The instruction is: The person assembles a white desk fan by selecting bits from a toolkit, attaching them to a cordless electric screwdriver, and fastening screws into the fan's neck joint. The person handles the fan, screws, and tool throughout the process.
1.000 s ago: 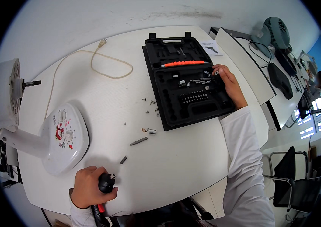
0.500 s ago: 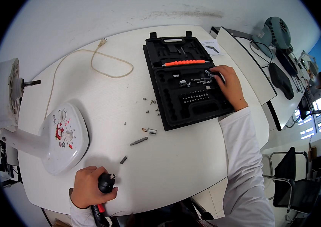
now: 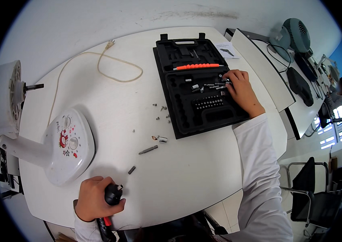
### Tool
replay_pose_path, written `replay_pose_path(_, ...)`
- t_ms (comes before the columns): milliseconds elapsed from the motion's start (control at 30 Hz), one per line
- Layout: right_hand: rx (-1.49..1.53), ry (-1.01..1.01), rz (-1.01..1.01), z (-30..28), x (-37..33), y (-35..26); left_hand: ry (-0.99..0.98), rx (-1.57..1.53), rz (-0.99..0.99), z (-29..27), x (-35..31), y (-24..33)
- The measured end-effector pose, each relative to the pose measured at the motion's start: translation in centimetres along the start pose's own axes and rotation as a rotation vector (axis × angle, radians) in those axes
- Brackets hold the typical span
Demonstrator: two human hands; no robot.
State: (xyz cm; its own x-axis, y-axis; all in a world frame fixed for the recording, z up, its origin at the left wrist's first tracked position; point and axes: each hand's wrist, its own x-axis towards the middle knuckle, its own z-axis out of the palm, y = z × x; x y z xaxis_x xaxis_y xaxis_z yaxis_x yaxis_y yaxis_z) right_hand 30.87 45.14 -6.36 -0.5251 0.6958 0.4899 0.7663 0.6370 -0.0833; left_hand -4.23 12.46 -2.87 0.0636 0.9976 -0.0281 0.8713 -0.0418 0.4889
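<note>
Head view, with the clock centred on the middle of the white table [image 3: 203, 169]: the left hand [image 3: 94, 199] sits at 7 o'clock, wrapped around a black handheld driver [image 3: 113, 194] with a red part lower down; its metal tip points up and away from the palm. The right hand [image 3: 244, 92] is over the open black tool case [image 3: 193, 128], which lies between 1 and 2 o'clock. Its fingers are bent and drawn narrow at small metal pieces near the case's own 2 o'clock edge; whether they grip one, I cannot tell. Inside the case are loose sockets [image 3: 195, 86], rows of bits [image 3: 209, 103] and an orange flexible shaft [image 3: 199, 66].

Close to the clock's centre lie a metal socket [image 3: 162, 139] and a long bit [image 3: 148, 149], with a short dark bit [image 3: 132, 170] toward 7 o'clock. Small screws [image 3: 157, 118] are scattered just beside the case.

A white fan base [image 3: 72, 157] with a red printed figure rests near 9 o'clock, and a pale cord [image 3: 124, 63] loops at 11 o'clock, ending in a plug [image 3: 109, 44].
</note>
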Motion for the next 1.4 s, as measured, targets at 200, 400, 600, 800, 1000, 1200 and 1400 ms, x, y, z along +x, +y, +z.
replay_pose_path(200,0.145,-0.024,0.083,-0.7,0.3,-0.3,-0.003,-0.001,-0.001,0.1,0.0,-0.1)
replay_pose_path(400,0.119,-0.035,0.061,-1.0,0.4,-0.5,-0.01,0.004,-0.007,0.1,0.0,-0.1)
replay_pose_path(600,0.213,0.061,0.007,-1.3,0.5,-0.9,-0.004,0.002,-0.003,0.1,-0.1,-0.2)
replay_pose_path(800,0.246,0.104,-0.071,-1.4,0.5,-1.0,0.0,-0.004,-0.007,0.2,-0.1,-0.1)
replay_pose_path(1000,0.285,0.167,-0.054,-2.0,0.5,-1.3,0.005,0.002,0.004,0.2,0.2,0.1)
replay_pose_path(1200,0.421,0.197,-0.086,-3.8,1.2,-6.2,-0.024,0.03,-0.057,-0.1,-0.9,-0.2)
replay_pose_path(1400,1.006,-0.293,-0.209,-4.2,-4.2,-19.2,-0.023,0.003,0.043,-0.1,-0.3,-0.7)
